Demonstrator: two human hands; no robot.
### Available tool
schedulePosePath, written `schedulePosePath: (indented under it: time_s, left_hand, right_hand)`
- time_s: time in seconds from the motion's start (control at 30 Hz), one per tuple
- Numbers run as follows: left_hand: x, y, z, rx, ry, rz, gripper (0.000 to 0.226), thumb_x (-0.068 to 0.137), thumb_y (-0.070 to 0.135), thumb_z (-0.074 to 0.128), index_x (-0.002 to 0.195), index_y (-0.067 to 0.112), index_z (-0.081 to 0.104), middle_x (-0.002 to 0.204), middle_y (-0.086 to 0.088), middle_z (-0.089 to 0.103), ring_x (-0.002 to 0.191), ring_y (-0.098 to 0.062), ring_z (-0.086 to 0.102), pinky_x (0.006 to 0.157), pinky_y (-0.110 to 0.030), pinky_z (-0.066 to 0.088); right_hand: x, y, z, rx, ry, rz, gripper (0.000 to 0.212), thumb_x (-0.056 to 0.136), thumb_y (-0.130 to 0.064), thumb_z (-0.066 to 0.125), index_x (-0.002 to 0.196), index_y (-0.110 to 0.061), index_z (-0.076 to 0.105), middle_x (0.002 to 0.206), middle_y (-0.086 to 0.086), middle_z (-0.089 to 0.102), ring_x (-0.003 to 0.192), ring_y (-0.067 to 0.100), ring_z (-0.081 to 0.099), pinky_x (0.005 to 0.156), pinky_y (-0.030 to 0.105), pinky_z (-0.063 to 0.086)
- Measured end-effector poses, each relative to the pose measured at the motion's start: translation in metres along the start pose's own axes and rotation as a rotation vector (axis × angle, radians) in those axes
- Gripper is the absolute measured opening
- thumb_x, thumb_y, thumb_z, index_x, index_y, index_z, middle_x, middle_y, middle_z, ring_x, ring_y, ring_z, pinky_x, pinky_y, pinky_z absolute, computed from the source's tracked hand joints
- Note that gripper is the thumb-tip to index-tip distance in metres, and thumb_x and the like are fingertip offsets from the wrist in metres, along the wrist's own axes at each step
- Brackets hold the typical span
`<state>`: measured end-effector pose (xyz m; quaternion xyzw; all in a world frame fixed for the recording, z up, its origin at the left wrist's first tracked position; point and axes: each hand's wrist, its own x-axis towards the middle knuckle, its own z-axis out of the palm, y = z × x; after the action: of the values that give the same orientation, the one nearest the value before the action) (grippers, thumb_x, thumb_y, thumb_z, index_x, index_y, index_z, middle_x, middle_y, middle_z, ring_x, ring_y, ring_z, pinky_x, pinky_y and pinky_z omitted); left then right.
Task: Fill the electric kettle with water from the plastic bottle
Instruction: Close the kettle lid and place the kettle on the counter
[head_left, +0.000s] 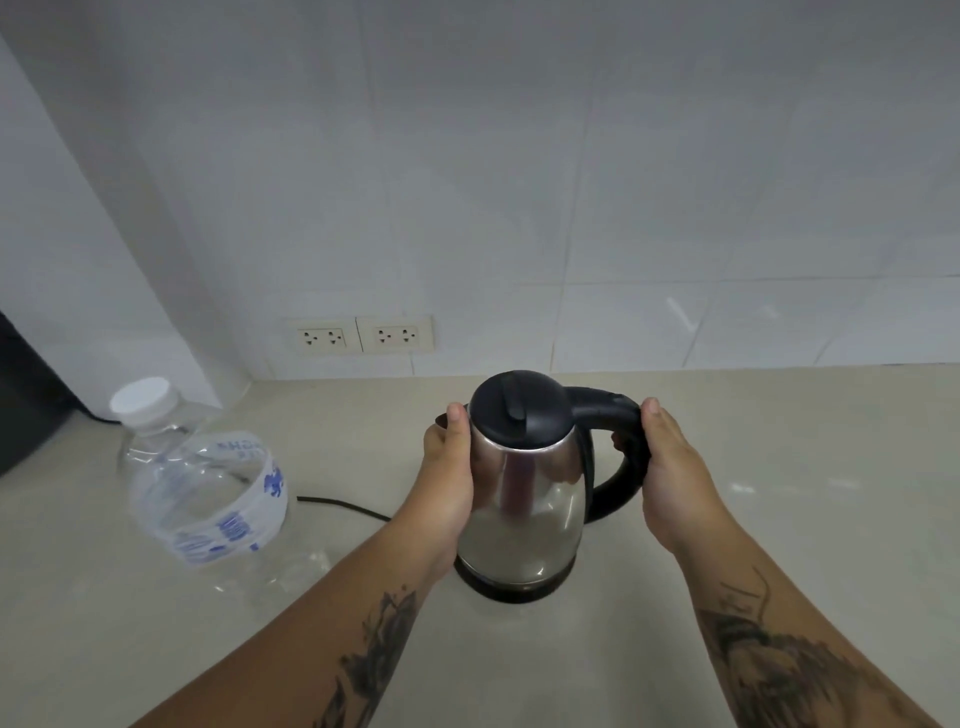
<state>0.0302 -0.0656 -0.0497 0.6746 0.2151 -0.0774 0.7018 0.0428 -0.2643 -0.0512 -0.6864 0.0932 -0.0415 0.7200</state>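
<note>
A pale beige desk (779, 519) meets a white tiled wall (519, 156). Two double sockets (364, 335) sit side by side on the wall at eleven o'clock. A dark object (26, 395), too cropped to identify, stands at nine o'clock.

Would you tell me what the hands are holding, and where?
Both hold the kettle: left hand on its steel body, right hand around the black handle.

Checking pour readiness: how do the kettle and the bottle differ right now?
The kettle is steel with a black lid; the bottle is clear plastic with a white cap. The left hand and the right hand hold the kettle; the bottle stands untouched to its left. Both are closed and upright on the counter.
</note>
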Motion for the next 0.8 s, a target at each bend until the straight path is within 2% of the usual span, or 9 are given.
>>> schedulePosePath:
  time_s: [0.07, 0.17, 0.3, 0.43, 0.5, 0.57, 0.6, 0.7, 0.8]
  left_hand:
    - [0.002, -0.003, 0.002, 0.013, 0.011, 0.007, 0.04, 0.095, 0.067, 0.024, 0.117, 0.038, 0.039, 0.117, 0.01, 0.052, 0.113, -0.017, 0.047, 0.098, -0.037, 0.035]
    - [0.004, -0.007, 0.004, 0.002, 0.03, 0.01, 0.036, 0.095, 0.066, 0.027, 0.115, 0.038, 0.039, 0.109, 0.011, 0.052, 0.111, -0.019, 0.047, 0.097, -0.037, 0.035]
    - [0.005, -0.01, 0.005, -0.033, 0.042, 0.025, 0.037, 0.095, 0.066, 0.029, 0.118, 0.04, 0.042, 0.118, 0.01, 0.056, 0.116, -0.019, 0.049, 0.1, -0.037, 0.036]
    - [0.002, -0.01, 0.006, -0.041, 0.037, 0.054, 0.035, 0.096, 0.065, 0.03, 0.118, 0.041, 0.043, 0.118, 0.011, 0.057, 0.117, -0.018, 0.05, 0.102, -0.038, 0.037]
    - [0.001, -0.009, 0.005, -0.034, 0.028, 0.059, 0.037, 0.096, 0.065, 0.029, 0.12, 0.04, 0.043, 0.126, 0.008, 0.056, 0.12, -0.019, 0.05, 0.108, -0.04, 0.036]
    - [-0.002, -0.008, 0.004, -0.023, 0.018, 0.063, 0.044, 0.096, 0.065, 0.029, 0.127, 0.039, 0.044, 0.13, 0.006, 0.055, 0.123, -0.02, 0.05, 0.111, -0.043, 0.036]
    - [-0.003, -0.008, 0.003, -0.015, 0.013, 0.062, 0.049, 0.095, 0.066, 0.028, 0.132, 0.038, 0.043, 0.132, 0.006, 0.054, 0.124, -0.02, 0.049, 0.112, -0.045, 0.035]
    - [-0.006, -0.005, 0.003, 0.012, 0.009, 0.06, 0.059, 0.095, 0.067, 0.024, 0.143, 0.035, 0.037, 0.133, 0.005, 0.05, 0.127, -0.023, 0.046, 0.114, -0.048, 0.033]
    - [-0.01, -0.002, 0.003, 0.036, 0.008, 0.062, 0.062, 0.096, 0.067, 0.022, 0.146, 0.033, 0.035, 0.133, 0.002, 0.05, 0.123, -0.024, 0.046, 0.113, -0.049, 0.033]
  right_hand:
    - [0.001, 0.004, -0.001, 0.009, 0.01, 0.009, 0.032, 0.101, -0.043, 0.033, 0.098, -0.031, 0.062, 0.106, -0.004, 0.064, 0.105, 0.011, 0.06, 0.097, 0.032, 0.037]
    - [0.0, 0.005, -0.002, -0.01, 0.019, -0.003, 0.032, 0.101, -0.045, 0.033, 0.094, -0.034, 0.062, 0.104, -0.004, 0.064, 0.105, 0.013, 0.06, 0.096, 0.032, 0.038]
    - [-0.003, 0.006, 0.001, -0.034, 0.028, -0.021, 0.031, 0.101, -0.046, 0.03, 0.092, -0.039, 0.06, 0.104, -0.004, 0.063, 0.105, 0.013, 0.06, 0.089, 0.028, 0.036]
    - [-0.007, 0.008, 0.002, -0.085, 0.054, -0.05, 0.035, 0.1, -0.049, 0.027, 0.102, -0.036, 0.06, 0.111, 0.0, 0.064, 0.106, 0.008, 0.059, 0.087, 0.026, 0.038]
    - [-0.008, 0.007, 0.002, -0.118, 0.03, -0.045, 0.037, 0.1, -0.05, 0.025, 0.105, -0.036, 0.058, 0.112, -0.002, 0.064, 0.106, 0.005, 0.059, 0.09, 0.025, 0.038]
    - [-0.008, 0.003, 0.0, -0.166, -0.002, -0.012, 0.037, 0.099, -0.054, 0.024, 0.107, -0.038, 0.057, 0.113, -0.005, 0.062, 0.11, 0.009, 0.057, 0.098, 0.031, 0.036]
    - [-0.009, -0.001, -0.003, -0.2, -0.012, 0.003, 0.037, 0.098, -0.053, 0.026, 0.11, -0.036, 0.056, 0.113, -0.007, 0.061, 0.111, 0.012, 0.055, 0.097, 0.032, 0.035]
    - [-0.011, -0.017, -0.01, -0.337, 0.04, -0.083, 0.028, 0.1, -0.035, 0.039, 0.121, -0.03, 0.056, 0.116, -0.003, 0.055, 0.11, 0.017, 0.052, 0.089, 0.028, 0.035]
    - [-0.019, -0.034, -0.017, -0.47, 0.049, -0.166, 0.044, 0.096, -0.015, 0.044, 0.136, -0.033, 0.051, 0.119, -0.001, 0.044, 0.094, 0.006, 0.051, 0.085, 0.02, 0.036]
